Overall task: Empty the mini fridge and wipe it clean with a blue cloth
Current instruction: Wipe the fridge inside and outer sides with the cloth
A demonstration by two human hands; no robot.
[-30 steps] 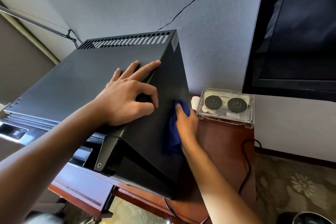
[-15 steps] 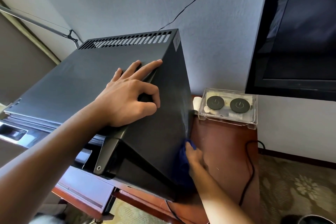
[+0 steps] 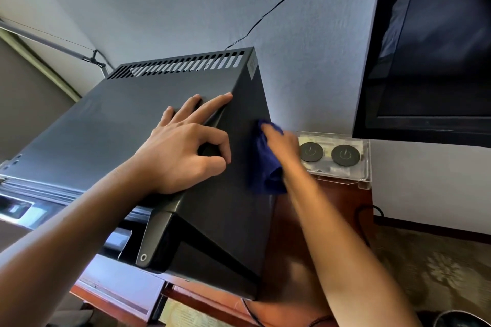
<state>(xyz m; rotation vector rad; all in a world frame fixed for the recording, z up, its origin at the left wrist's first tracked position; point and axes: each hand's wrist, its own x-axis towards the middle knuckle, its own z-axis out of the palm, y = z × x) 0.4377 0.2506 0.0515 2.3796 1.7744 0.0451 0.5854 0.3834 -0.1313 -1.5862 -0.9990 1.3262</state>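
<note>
Right hand (image 3: 281, 148) pinching blue cloth (image 3: 264, 167) flat against mini fridge (image 3: 225, 207) side wall; left hand (image 3: 183, 151) beside it, fingers spread, bracing top panel; exterior wiping under way; interior hidden from view, emptied or not: cannot tell.

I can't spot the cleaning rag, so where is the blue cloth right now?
In the head view, the blue cloth is under the right hand, pressed against the mini fridge's right side, just left of the clear plastic box.
</note>
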